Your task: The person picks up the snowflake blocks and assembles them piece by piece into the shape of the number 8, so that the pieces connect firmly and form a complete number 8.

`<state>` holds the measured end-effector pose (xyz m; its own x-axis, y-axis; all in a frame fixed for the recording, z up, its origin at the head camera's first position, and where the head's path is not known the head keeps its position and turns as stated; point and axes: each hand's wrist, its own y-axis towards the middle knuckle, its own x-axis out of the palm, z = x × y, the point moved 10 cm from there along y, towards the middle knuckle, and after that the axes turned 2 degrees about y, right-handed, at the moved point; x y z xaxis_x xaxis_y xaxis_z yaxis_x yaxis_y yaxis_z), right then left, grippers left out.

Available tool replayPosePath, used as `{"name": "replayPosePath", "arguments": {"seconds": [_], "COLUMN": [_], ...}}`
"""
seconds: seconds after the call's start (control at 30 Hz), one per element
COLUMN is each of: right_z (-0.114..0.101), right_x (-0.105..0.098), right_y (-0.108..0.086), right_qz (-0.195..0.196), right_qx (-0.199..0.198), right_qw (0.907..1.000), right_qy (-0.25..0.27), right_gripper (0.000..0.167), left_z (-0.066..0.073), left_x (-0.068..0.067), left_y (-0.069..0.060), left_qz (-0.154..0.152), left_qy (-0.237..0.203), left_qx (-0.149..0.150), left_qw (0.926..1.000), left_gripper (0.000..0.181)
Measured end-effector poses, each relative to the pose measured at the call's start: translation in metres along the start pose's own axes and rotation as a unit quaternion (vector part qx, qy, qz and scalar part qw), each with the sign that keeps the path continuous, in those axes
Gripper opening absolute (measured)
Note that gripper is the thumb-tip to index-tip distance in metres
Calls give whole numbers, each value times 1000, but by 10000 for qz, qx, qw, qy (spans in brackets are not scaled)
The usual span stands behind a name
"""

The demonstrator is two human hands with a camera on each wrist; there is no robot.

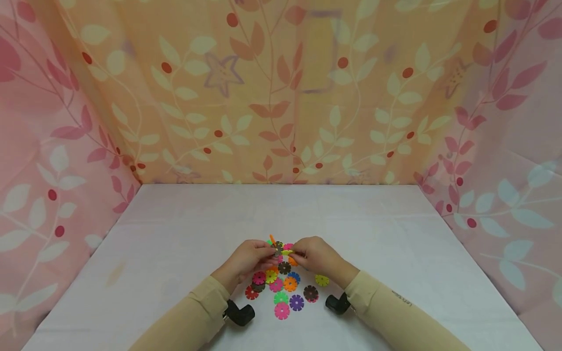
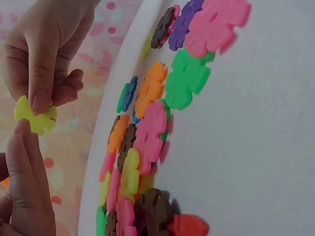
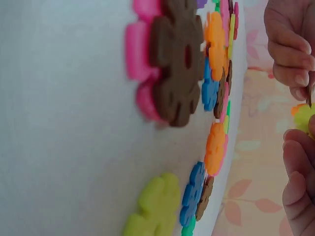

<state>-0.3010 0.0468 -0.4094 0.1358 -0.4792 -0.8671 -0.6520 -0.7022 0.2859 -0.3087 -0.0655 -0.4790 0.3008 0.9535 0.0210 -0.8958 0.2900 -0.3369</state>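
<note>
Both hands meet above a heap of flower-shaped discs. The left hand [image 1: 251, 261] pinches a brown disc [image 1: 277, 248], with an orange disc [image 1: 272, 239] standing edge-on beside it. The right hand [image 1: 319, 257] pinches a yellow disc [image 1: 287, 252] between thumb and fingers, close against the brown one. In the left wrist view the right thumb lies on the yellow disc [image 2: 39, 118], and a left fingertip reaches its lower edge. The right wrist view shows the yellow disc [image 3: 304, 117] partly cut off; whether it is joined to the brown disc I cannot tell.
Below the hands, on the white tabletop [image 1: 175, 219], lie loose discs, among them a pink disc [image 1: 282, 310], a purple disc [image 1: 296, 302] and a red disc [image 1: 251, 292]. A yellow disc [image 1: 322, 280] lies under the right wrist. Patterned curtains [image 1: 281, 97] surround the table.
</note>
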Motion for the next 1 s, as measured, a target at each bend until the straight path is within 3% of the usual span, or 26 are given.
{"name": "replayPosePath", "arguments": {"seconds": [0.17, 0.43, 0.63, 0.73, 1.0], "right_z": [1, -11, -25, -31, -33], "right_x": [0, -3, -7, -11, -19], "right_y": [-2, -3, -8, -11, -9], "right_qz": [146, 438, 769, 1085, 1491], "right_qx": [-8, -619, -1275, -1540, -1687], "right_qw": [9996, 9956, 9847, 9768, 9692], "right_qy": [-235, -545, -905, -1015, -992], "right_gripper": [11, 12, 5, 10, 12], "left_z": [1, 6, 8, 8, 14], "left_x": [3, 9, 9, 10, 11], "left_y": [0, -1, -1, -2, -1], "left_qz": [-72, 14, 95, 167, 387], "left_qy": [106, 131, 421, 380, 146], "left_qx": [116, 306, 373, 378, 445], "left_qw": [9999, 9994, 9984, 9984, 9982], "left_gripper": [28, 24, 20, 19, 21]}}
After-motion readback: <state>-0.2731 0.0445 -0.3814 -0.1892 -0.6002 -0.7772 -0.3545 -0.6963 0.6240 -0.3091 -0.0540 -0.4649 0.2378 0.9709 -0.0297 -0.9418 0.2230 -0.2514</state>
